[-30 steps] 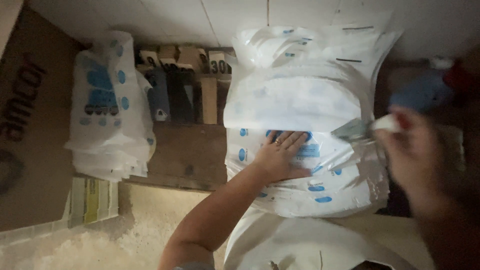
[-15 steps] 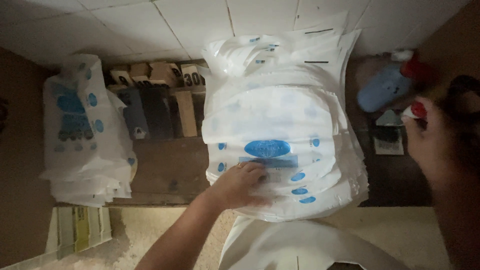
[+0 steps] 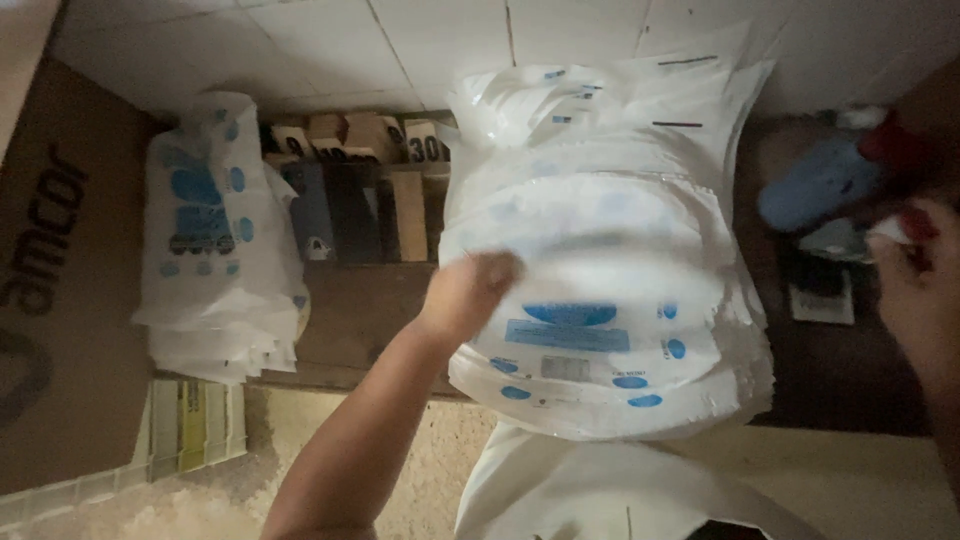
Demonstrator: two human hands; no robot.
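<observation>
A tall stack of white plastic bags (image 3: 610,290), printed with blue ovals and a blue panel, is lying on the dark wooden table (image 3: 350,320), its top sheets bulging upward. The left hand (image 3: 468,292) is pressing loosely curled fingers against the stack's left edge; the right hand (image 3: 915,290) is pinching a small white-and-red object (image 3: 893,228).

bag stack (image 3: 610,300) right, smaller stack (image 3: 215,240) left

White tiled wall (image 3: 330,40), dim light
</observation>
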